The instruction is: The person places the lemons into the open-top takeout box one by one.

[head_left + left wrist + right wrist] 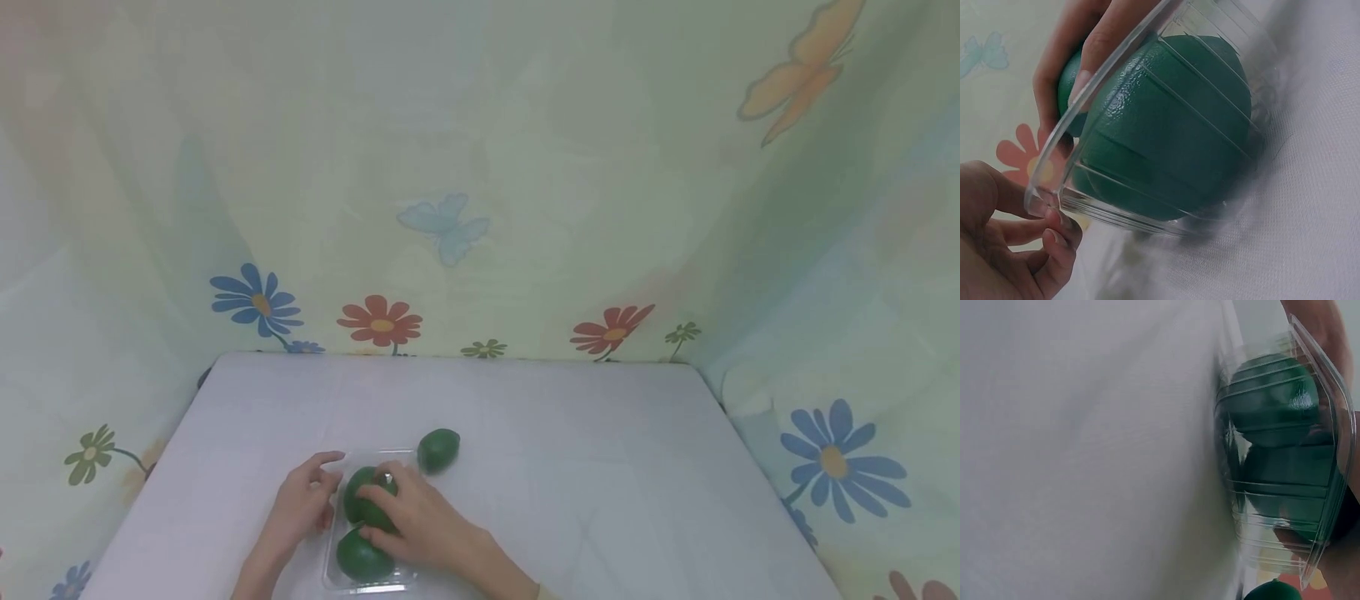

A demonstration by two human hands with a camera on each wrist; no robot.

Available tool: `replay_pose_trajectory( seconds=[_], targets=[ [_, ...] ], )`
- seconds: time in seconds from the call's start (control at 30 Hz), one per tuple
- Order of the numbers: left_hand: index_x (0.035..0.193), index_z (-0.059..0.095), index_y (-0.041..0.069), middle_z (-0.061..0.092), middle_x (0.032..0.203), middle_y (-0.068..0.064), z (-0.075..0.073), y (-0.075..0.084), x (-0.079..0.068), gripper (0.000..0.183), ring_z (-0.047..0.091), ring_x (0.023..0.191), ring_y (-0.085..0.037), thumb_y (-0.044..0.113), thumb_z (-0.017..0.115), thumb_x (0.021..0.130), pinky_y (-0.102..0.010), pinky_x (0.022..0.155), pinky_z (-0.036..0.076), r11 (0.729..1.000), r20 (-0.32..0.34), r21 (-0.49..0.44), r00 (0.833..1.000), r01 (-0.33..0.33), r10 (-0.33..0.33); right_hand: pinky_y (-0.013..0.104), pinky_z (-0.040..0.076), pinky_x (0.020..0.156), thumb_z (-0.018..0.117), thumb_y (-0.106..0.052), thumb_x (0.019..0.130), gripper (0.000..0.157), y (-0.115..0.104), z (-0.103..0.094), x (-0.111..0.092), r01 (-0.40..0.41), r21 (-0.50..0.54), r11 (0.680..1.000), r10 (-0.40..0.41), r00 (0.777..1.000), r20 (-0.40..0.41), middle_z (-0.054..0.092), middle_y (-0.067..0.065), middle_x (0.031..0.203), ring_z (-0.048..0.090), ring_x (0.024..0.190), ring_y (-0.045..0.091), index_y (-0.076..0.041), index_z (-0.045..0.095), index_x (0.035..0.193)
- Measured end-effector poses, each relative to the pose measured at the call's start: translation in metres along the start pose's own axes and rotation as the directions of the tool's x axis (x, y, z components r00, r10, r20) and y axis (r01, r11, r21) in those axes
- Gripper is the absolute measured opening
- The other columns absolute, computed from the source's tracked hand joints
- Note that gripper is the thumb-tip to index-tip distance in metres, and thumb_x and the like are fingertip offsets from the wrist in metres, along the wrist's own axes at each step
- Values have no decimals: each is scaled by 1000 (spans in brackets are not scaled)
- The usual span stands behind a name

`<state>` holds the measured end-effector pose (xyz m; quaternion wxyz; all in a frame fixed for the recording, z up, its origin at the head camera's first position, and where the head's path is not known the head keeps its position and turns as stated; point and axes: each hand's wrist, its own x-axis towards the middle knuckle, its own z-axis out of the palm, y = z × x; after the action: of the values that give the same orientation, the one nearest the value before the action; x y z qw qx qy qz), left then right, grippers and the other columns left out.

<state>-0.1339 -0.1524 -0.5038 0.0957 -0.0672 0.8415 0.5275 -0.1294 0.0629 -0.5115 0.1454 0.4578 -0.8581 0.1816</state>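
A clear plastic box (327, 568) on the table holds green limes. One lime (364, 557) lies at its near end, and another lime (354, 493) sits farther back on the left. My right hand (431, 518) reaches over the box from the right and grips a third lime (378, 514) with curled fingers, inside or just above the box. At the box's left side, my left hand (300, 500) pinches the rim (1040, 203) between thumb and fingers, as the left wrist view shows. The right wrist view shows limes (1275, 400) through the clear wall.
A loose lime (438, 451) lies on the white-covered table (600, 467), just beyond the box's far right corner. A floral curtain (525, 167) hangs behind the table and on both sides.
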Motion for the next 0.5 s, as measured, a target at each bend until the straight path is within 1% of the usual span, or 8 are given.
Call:
replay_pose_trajectory(
  seconds=[0.1, 0.2, 0.3, 0.5],
  targets=[
    [144, 53, 2, 69, 104, -17, -1, 1, -1, 43, 58, 51, -18, 15, 54, 103, -28, 49, 48, 1000, 1, -2, 1000, 11, -11, 24, 50, 102, 63, -45, 101, 44, -3, 0, -2, 4, -24, 1000, -4, 1000, 12, 53, 12, 137, 61, 116, 17, -17, 58, 135],
    [144, 53, 1, 68, 103, -17, -2, 1, -1, 43, 58, 51, -18, 14, 54, 103, -28, 49, 48, 1000, 4, -10, 1000, 7, -7, 26, 50, 105, 59, -47, 102, 47, -5, -1, -3, 5, -19, 1000, -5, 1000, 23, 52, 13, 140, 61, 121, 19, -16, 57, 136],
    [143, 53, 1, 68, 103, -17, -2, 1, -1, 43, 57, 51, -18, 14, 55, 103, -28, 49, 47, 1000, 5, -12, 1000, 4, -3, 26, 50, 106, 60, -47, 102, 47, -6, -2, -3, 12, -24, 1000, -11, 1000, 14, 51, 14, 141, 60, 122, 19, -15, 56, 137],
    [144, 53, 1, 68, 103, -17, 0, 0, -1, 44, 58, 52, -19, 16, 54, 103, -28, 48, 47, 1000, 4, -22, 1000, 17, -17, 24, 47, 108, 64, -45, 100, 49, -7, -7, -6, -2, 17, 1000, 2, 1000, 17, 51, 13, 142, 59, 124, 18, -15, 55, 138]
  ],
)
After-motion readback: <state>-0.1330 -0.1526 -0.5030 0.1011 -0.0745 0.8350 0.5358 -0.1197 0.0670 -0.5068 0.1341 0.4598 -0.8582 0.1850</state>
